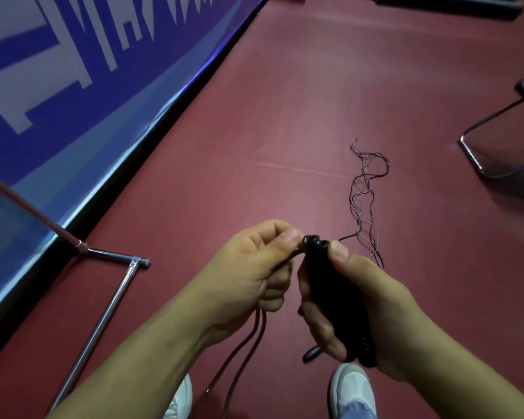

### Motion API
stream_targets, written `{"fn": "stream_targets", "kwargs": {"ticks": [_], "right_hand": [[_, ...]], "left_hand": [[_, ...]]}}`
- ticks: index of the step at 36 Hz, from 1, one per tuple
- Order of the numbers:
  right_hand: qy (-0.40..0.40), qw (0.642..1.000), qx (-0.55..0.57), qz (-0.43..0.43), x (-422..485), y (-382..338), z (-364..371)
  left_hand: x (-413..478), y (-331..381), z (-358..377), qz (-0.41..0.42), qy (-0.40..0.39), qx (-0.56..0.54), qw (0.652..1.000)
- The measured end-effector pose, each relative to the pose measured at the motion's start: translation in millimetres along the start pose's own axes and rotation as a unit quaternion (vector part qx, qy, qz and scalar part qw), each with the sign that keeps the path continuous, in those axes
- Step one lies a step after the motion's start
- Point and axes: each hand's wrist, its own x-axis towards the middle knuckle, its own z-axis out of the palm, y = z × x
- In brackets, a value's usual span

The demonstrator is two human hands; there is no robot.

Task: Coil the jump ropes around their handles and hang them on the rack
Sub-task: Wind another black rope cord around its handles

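My right hand [354, 309] grips the black jump rope handles [330, 285] upright, thumb near their top ends. My left hand [254, 267] pinches the thin dark rope [245, 343] right beside the handle tops; two strands hang from under this hand toward the floor. A second loose tangle of thin rope [365, 201] lies on the red floor beyond my hands. The chrome rack [109, 303] shows its base bar and foot at the lower left, with a slanted pole running up to the left edge.
A blue and white banner wall [73, 95] runs along the left. A black chair with a metal sled frame [496, 146] stands at the right. My two white shoes [353, 391] are at the bottom edge on the red floor [285, 116].
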Motion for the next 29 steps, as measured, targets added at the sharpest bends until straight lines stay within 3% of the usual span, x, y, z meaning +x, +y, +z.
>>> {"fn": "stream_targets", "kwargs": {"ticks": [4,9,13,17,23,29], "right_hand": [[0.008,0.990,0.140,0.026,3.5,-5.1,0.8],[0.062,0.982,0.165,0.060,4.9,-6.8,4.4],[0.072,0.984,0.159,0.041,7.8,-3.9,10.7],[0.076,0.987,0.136,0.048,8.6,-4.0,12.1],[0.082,0.987,0.140,0.016,9.0,-5.3,11.9],[0.048,0.981,0.180,0.055,7.8,-5.5,9.3]], "left_hand": [[-4.6,2.3,-1.5,0.041,0.000,0.012,0.999],[-7.4,1.9,-0.2,0.063,0.090,0.171,0.979],[-7.4,4.5,-4.2,0.109,0.158,0.339,0.921],[-9.5,6.5,-9.7,0.151,0.155,0.465,0.858],[-11.2,7.1,-8.4,0.138,0.142,0.418,0.886],[-13.1,8.0,-7.0,0.140,0.137,0.381,0.904]]}}
